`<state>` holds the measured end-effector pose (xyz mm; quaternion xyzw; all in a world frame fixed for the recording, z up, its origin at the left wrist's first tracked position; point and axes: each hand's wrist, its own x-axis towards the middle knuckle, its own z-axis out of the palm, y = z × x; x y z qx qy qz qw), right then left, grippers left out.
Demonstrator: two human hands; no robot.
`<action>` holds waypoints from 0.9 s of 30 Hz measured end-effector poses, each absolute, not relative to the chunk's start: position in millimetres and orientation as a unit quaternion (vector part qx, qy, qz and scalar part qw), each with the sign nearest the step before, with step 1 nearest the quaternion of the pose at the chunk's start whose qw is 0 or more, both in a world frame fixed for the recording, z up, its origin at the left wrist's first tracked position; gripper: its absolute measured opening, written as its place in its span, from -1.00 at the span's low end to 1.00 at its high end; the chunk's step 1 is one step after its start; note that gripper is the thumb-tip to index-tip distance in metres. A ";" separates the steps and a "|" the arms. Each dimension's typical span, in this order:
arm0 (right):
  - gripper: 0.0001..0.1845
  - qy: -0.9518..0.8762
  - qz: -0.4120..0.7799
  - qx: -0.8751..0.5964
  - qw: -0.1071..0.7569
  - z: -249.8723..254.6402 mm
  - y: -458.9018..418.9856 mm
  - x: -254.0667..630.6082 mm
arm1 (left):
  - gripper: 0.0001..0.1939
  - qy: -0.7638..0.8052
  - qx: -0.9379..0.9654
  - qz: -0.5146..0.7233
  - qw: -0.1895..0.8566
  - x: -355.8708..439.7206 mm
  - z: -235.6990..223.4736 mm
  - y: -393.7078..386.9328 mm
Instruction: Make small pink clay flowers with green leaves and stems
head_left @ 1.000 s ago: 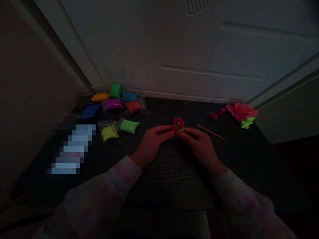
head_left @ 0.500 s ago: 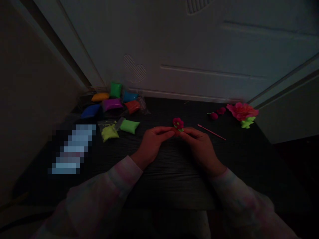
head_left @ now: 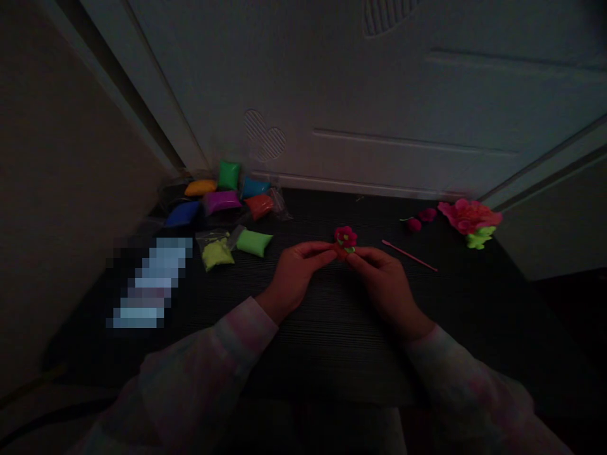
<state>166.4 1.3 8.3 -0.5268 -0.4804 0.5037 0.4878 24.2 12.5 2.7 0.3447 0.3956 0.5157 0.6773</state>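
Note:
Between my two hands, over the middle of the dark table, is a small clay flower with dark pink petals, green bits and an orange-red base. My left hand pinches the base from the left with thumb and fingers. From the right, my right hand pinches the same piece near a green leaf. The fingertips cover part of the base. To the right of my right hand lies a thin pink modelling tool.
Several bags of coloured clay lie at the back left, with an opened yellow-green bag and a light green one closer. A pixelated bright screen is at left. Dark pink pieces and a large pink flower sit back right.
The whole view has shifted slightly, so everything appears a little further right. Both hands keep their hold on the flower, which seems tilted slightly differently.

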 end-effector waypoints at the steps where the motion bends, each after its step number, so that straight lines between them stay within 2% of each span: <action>1: -0.85 -0.483 0.503 -0.527 0.486 8.8 1.0 166.0 | -0.84 0.401 0.345 0.514 0.676 24.2 2.6 12.3; 9: -0.85 -0.480 0.536 -0.490 0.493 4.0 1.9 167.3 | -0.85 0.393 0.340 0.516 0.681 22.6 4.2 14.5; 17: -0.75 -0.466 0.597 -0.431 0.490 3.6 2.0 172.4 | -0.85 0.313 0.321 0.486 0.750 17.8 10.1 16.0; 24: -0.85 -0.461 0.600 -0.404 0.513 6.3 2.1 172.0 | -0.90 0.320 0.333 0.486 0.742 15.2 9.4 16.1; 27: -0.86 -0.470 0.571 -0.408 0.535 6.8 3.0 172.0 | -0.82 0.327 0.380 0.479 0.721 14.5 9.6 14.9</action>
